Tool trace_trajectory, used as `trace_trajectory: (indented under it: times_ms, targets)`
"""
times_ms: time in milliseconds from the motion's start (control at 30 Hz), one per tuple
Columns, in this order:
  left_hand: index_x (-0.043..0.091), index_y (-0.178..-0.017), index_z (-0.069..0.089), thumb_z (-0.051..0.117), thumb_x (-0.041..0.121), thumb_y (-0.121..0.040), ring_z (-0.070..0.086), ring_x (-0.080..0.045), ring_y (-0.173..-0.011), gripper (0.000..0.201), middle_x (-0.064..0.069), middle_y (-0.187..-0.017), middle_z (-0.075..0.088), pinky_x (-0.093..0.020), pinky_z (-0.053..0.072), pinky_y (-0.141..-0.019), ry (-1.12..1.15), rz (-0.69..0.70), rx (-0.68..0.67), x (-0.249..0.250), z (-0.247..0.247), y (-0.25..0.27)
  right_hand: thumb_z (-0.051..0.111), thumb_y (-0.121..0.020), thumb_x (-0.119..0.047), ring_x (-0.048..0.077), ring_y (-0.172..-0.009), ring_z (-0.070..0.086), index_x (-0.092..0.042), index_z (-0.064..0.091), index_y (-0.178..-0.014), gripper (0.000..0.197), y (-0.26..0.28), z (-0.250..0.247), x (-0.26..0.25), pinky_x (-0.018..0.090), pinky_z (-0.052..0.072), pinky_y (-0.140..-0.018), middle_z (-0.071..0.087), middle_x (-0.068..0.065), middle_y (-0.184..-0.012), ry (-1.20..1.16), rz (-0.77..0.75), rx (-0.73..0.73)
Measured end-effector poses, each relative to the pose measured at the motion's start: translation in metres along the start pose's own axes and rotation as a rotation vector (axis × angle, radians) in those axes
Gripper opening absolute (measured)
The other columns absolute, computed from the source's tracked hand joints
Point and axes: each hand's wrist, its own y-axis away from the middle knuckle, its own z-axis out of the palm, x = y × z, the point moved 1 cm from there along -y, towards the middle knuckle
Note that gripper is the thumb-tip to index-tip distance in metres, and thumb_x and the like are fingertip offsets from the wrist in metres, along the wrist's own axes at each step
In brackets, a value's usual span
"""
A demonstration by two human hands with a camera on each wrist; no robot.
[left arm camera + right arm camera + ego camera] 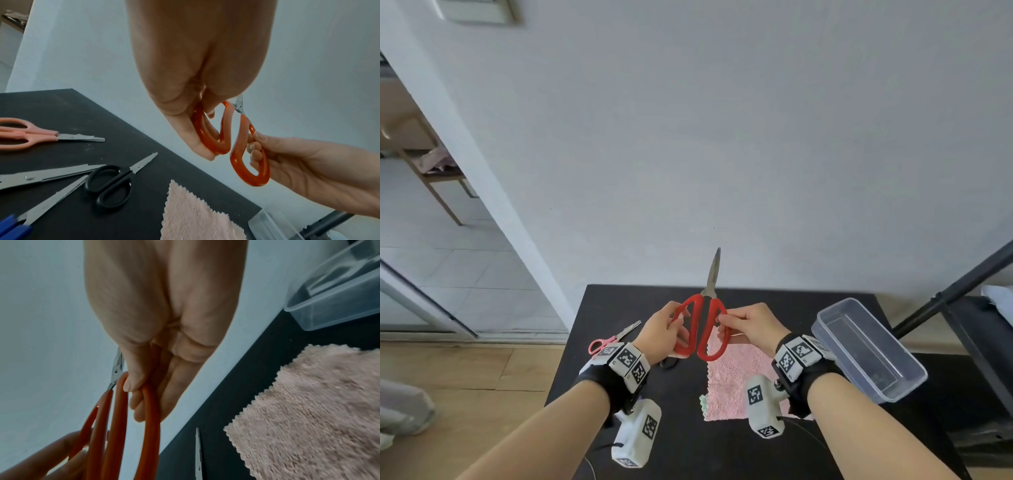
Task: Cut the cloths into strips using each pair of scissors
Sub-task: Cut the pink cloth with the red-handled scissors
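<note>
White wall rises behind a black desk (756, 301) that carries the work. Two hands hold one pair of red-handled scissors (702, 329) up in the air above the desk, its shut blades pointing up and away. The left hand (664, 329) has its grip curled round the left handle loop, and the right hand (753, 325) has its grip curled round the right loop, fingers threaded through it.

One pink fluffy cloth (736, 380) lies flat on the desk below the hands, with a bit of green cloth edge (702, 401) showing at its near left corner. Four more pairs of scissors lie on the desk to the left, seen from the left wrist: one pink-handled pair (30, 134), one black-handled pair (115, 183), one blue-handled pair (26, 217) and one long pair (47, 174) whose handles are out of frame. One clear plastic box (869, 346) sits at the right of the desk, near the cloth.
</note>
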Motion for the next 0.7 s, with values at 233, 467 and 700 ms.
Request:
trace_trajectory:
  times_ms: [233, 467, 700]
  targets:
    - [0.009, -0.105, 0.051, 0.031, 0.003, -0.1, 0.06, -0.023, -0.054, 0.022, -0.011, -0.064, 0.057, -0.045, 0.06, -0.068, -0.021, 0.038, 0.015, 0.008, -0.011, -0.003, 0.062, -0.09, -0.006, 0.021, -0.074, 0.07, 0.003, 0.071, -0.099, 0.016, 0.001, -0.006, -0.018, 0.028, 0.059, -0.072, 0.069, 0.016, -0.082, 0.101, -0.037, -0.021]
    - [0.01, -0.106, 0.057, 0.034, 0.007, -0.101, 0.058, -0.026, -0.056, 0.024, -0.016, -0.075, 0.055, -0.031, 0.057, -0.05, -0.145, 0.023, 0.034, 0.02, -0.028, -0.003, 0.064, -0.088, -0.008, 0.017, -0.072, 0.07, -0.001, 0.073, -0.088, 0.011, 0.009, -0.022, -0.014, 0.026, 0.058, -0.07, 0.07, 0.014, -0.08, 0.216, 0.019, -0.062]
    - [0.003, -0.09, 0.059, 0.06, 0.021, -0.093, 0.062, -0.02, -0.048, 0.019, -0.014, -0.073, 0.061, -0.028, 0.055, -0.049, -0.051, -0.048, 0.182, 0.029, -0.04, -0.011, 0.065, -0.087, -0.005, 0.021, -0.073, 0.069, 0.002, 0.072, -0.096, 0.013, 0.016, -0.022, -0.007, 0.029, 0.059, -0.071, 0.069, 0.017, -0.081, 0.098, 0.018, -0.044]
